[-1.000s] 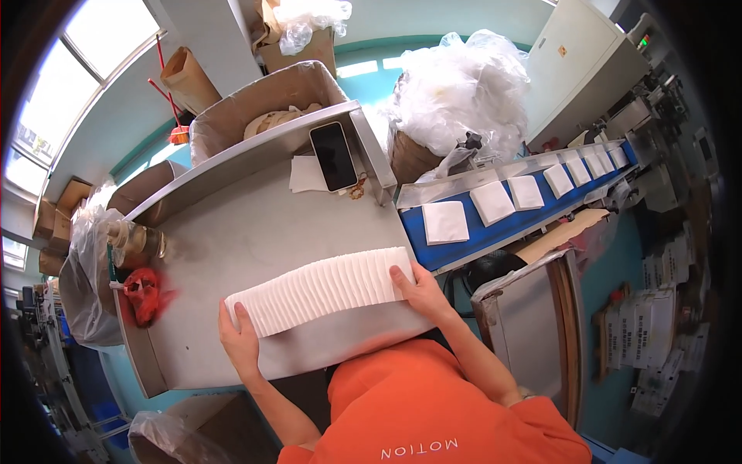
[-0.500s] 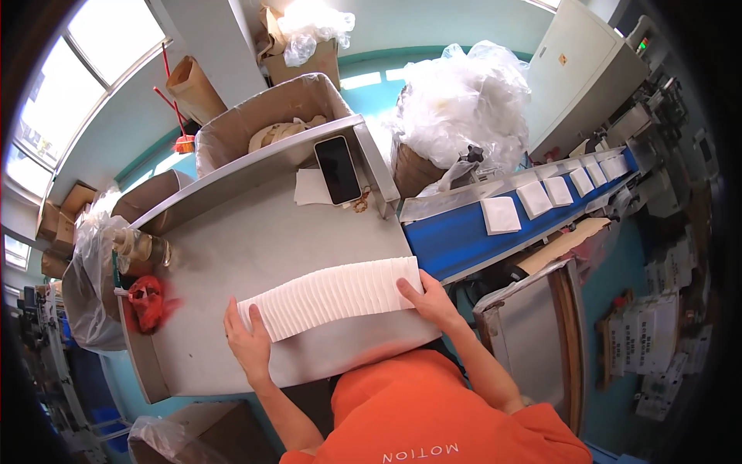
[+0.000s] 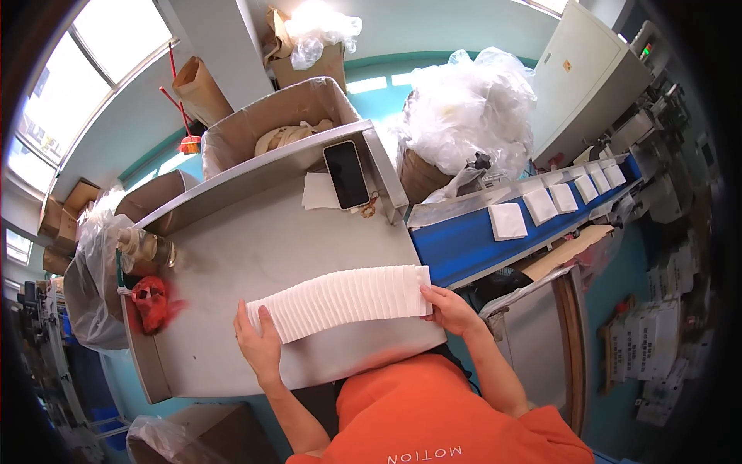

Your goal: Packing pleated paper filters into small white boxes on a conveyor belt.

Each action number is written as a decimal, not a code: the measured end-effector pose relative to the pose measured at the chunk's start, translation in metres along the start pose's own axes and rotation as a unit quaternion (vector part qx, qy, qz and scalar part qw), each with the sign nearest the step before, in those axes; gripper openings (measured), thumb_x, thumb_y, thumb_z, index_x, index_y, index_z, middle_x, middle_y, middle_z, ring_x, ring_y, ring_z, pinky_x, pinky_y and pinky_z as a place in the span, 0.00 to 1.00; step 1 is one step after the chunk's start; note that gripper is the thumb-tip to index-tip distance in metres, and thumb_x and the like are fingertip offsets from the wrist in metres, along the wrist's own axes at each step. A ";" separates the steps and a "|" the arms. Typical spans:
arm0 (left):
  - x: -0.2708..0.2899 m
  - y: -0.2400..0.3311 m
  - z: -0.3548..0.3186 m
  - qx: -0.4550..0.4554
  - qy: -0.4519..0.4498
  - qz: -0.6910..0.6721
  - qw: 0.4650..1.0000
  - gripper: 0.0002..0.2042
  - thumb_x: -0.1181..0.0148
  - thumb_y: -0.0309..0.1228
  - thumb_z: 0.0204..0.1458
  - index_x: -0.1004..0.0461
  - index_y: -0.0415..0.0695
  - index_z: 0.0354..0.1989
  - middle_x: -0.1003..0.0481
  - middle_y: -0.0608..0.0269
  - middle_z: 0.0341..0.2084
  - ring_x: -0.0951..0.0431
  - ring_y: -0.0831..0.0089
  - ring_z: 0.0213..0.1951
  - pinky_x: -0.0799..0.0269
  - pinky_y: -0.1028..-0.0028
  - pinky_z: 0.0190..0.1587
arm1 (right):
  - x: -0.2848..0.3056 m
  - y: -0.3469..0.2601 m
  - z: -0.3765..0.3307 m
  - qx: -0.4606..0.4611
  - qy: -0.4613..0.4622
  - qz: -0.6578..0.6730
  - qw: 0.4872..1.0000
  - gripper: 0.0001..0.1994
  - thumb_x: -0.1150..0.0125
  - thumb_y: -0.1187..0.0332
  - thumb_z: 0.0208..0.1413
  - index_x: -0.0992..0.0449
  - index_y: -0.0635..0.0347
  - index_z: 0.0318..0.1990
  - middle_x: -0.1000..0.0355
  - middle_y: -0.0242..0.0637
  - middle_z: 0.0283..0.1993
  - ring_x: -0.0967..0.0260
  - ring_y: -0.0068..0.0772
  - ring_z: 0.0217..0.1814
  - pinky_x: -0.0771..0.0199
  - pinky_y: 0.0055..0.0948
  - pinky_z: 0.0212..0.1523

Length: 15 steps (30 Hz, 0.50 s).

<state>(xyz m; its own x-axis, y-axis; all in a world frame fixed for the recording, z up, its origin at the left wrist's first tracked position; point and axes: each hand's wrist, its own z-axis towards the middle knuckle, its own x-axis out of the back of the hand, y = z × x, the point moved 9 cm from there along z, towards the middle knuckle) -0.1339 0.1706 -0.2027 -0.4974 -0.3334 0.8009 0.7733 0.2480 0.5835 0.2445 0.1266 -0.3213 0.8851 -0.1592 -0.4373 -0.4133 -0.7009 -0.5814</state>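
Observation:
A long row of white folded paper napkins (image 3: 340, 301), standing pressed face to face, lies across the metal table before me. My left hand (image 3: 259, 340) cups the row's left end, thumb on the near side and fingers around the end. At the other end my right hand (image 3: 454, 311) pinches the last white napkin or napkins (image 3: 422, 291), which sit slightly out of line with the row. The fingertips under them are partly hidden. Beyond the row, a black-screened phone (image 3: 346, 175) rests partly over a white napkin (image 3: 318, 191).
A blue conveyor belt (image 3: 464, 251) at the right carries several spaced folded napkins (image 3: 507, 222). Raised metal edges border the table (image 3: 232, 247). A red plastic bag (image 3: 152, 301) and a clear jar (image 3: 158, 249) are at its left. Behind stand a lined carton (image 3: 224, 147) and bagged clear plastic (image 3: 471, 108).
My right thumb has slid from atop the row to its right end, where the end napkins now stand slightly apart. The left hand keeps its hold. The whole view has shifted a little.

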 end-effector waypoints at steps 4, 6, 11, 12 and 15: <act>0.004 0.003 0.001 -0.006 0.017 0.000 1.000 0.25 0.47 0.40 0.60 0.37 0.38 0.62 0.34 0.42 0.56 0.32 0.46 0.56 0.35 0.58 0.58 | 0.007 -0.008 0.005 0.062 0.034 0.009 0.997 0.17 0.44 0.59 0.63 0.29 0.58 0.54 0.26 0.31 0.43 0.29 0.25 0.41 0.28 0.26 0.41; 0.011 0.002 0.004 -0.007 0.056 0.006 0.998 0.24 0.47 0.40 0.61 0.36 0.38 0.61 0.34 0.42 0.55 0.32 0.46 0.56 0.35 0.58 0.57 | 0.023 -0.018 0.006 0.122 0.104 0.072 0.984 0.17 0.44 0.62 0.63 0.31 0.60 0.54 0.26 0.33 0.43 0.27 0.27 0.42 0.26 0.25 0.43; 0.002 0.001 0.007 0.025 0.029 0.006 0.999 0.24 0.46 0.42 0.60 0.34 0.40 0.60 0.33 0.42 0.55 0.32 0.45 0.57 0.35 0.57 0.58 | 0.001 -0.045 0.005 0.210 0.135 -0.107 0.962 0.25 0.44 0.51 0.62 0.32 0.65 0.54 0.27 0.38 0.45 0.29 0.26 0.44 0.29 0.25 0.47; 0.000 0.004 0.004 0.024 0.027 0.006 0.999 0.24 0.46 0.42 0.60 0.34 0.40 0.60 0.33 0.42 0.55 0.32 0.45 0.57 0.35 0.57 0.58 | -0.018 -0.054 -0.001 0.247 0.135 -0.296 0.913 0.26 0.45 0.50 0.62 0.31 0.68 0.53 0.26 0.38 0.46 0.29 0.27 0.44 0.31 0.24 0.48; -0.007 0.018 0.001 -0.014 0.020 0.039 0.999 0.24 0.45 0.43 0.59 0.34 0.41 0.60 0.33 0.42 0.55 0.32 0.45 0.56 0.35 0.56 0.57 | -0.040 -0.041 0.008 0.214 0.069 -0.224 0.948 0.22 0.46 0.55 0.64 0.30 0.65 0.54 0.26 0.36 0.47 0.30 0.27 0.47 0.31 0.27 0.49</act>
<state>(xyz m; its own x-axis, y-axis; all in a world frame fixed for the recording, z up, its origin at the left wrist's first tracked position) -0.1167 0.1783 -0.1978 -0.4202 -0.3503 0.8371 0.8198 0.2489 0.5157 0.2246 0.1674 -0.2855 0.9997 -0.0233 -0.0037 -0.0122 -0.3782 -0.9256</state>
